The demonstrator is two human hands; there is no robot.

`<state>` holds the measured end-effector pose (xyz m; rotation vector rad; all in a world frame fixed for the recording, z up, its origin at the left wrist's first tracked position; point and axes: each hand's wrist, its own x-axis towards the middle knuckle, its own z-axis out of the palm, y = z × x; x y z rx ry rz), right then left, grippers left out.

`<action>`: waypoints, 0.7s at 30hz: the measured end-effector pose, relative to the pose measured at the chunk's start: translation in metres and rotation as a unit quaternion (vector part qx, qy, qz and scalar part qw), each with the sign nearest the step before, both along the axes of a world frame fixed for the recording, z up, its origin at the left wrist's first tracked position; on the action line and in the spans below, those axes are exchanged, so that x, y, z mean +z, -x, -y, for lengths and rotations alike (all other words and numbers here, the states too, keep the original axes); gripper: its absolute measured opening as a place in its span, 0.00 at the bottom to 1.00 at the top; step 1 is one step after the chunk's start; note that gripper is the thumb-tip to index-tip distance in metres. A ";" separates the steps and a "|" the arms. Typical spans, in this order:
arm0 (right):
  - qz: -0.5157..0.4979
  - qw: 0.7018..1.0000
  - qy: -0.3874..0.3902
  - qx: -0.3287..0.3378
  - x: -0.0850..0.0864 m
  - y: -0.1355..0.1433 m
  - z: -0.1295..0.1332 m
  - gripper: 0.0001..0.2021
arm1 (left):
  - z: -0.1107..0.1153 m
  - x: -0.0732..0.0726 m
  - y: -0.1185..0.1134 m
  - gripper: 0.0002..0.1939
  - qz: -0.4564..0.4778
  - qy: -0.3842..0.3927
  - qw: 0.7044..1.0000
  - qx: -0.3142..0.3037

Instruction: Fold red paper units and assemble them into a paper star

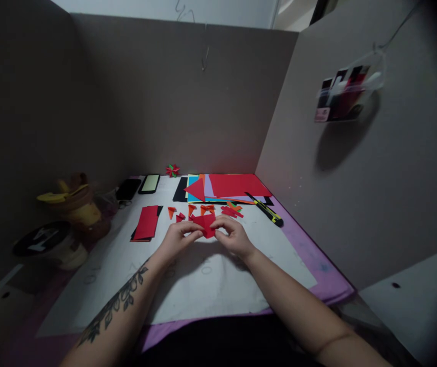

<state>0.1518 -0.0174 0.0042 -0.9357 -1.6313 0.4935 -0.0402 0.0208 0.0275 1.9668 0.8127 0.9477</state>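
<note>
Over the middle of the white sheet (203, 288), between the person's two hands, is one red paper (206, 223), folded, its narrow end pointing down toward the person; which way its long axis runs I can't tell, since fingers cover both sides. The left hand (178, 237) pinches its left side between thumb and fingers, and the right hand (237, 238) pinches the right side the same way, the remaining fingers curled. Just behind lie three or four orange folds (191, 209), two too close together to count surely, and at least one red fold (180, 217). Right of these is one heap of strips (232, 210), too jumbled to number. To the left sits one stack of cards (146, 223), red over black. Farther back I see one pile of sheets (237, 186) with one red triangle (197, 189) pointing left, and one cutter (266, 210) at its right end, tip away from the person. Along the far edge are two phones (149, 184) and one star (172, 171); at the left, two blurred tubs (63, 247); on the right wall, one pouch (346, 97)
</note>
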 end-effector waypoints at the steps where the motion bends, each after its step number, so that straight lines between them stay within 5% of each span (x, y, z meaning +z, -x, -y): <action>1: -0.008 1.000 0.007 0.003 0.000 0.000 0.000 0.08 | -0.001 -0.001 -0.001 0.08 0.008 0.009 1.000 0.009; 11: -0.114 0.987 0.109 -0.008 -0.005 0.010 -0.004 0.05 | 0.003 -0.007 -0.018 0.10 0.112 0.151 0.979 0.082; 21: -0.101 0.983 0.154 0.003 -0.001 0.012 -0.002 0.05 | 0.006 -0.014 -0.024 0.10 0.121 0.161 0.976 0.087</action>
